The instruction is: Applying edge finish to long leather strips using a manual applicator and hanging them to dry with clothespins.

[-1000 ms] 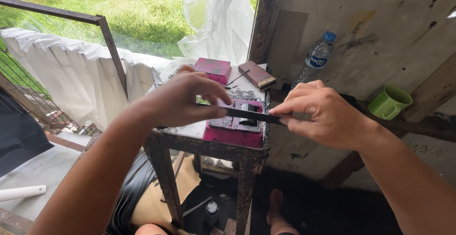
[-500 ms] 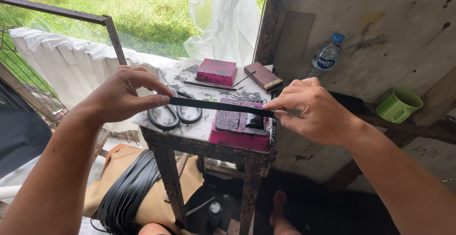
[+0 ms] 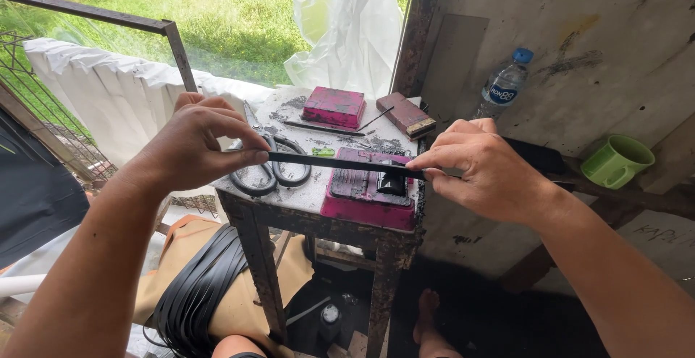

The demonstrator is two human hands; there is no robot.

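A thin black strip [image 3: 340, 162] is stretched level between my two hands above a small metal table [image 3: 318, 195]. My left hand [image 3: 195, 148] pinches its left end between thumb and fingers. My right hand [image 3: 481, 170] pinches the right end, just over a pink block [image 3: 365, 202] with a black-stained top at the table's front edge. Black-handled scissors [image 3: 271, 173] lie on the table under the strip, near my left hand.
At the table's back lie a second pink block [image 3: 334, 106], a brown block [image 3: 405, 114] and a thin dark rod [image 3: 318, 128]. A water bottle [image 3: 504, 86] and green mug [image 3: 617, 161] stand on the right ledge. Black strips [image 3: 199, 293] hang over cloth below.
My left hand has moved left, away from my right hand, and the black strip between them has come out much longer. The scissors are now uncovered.
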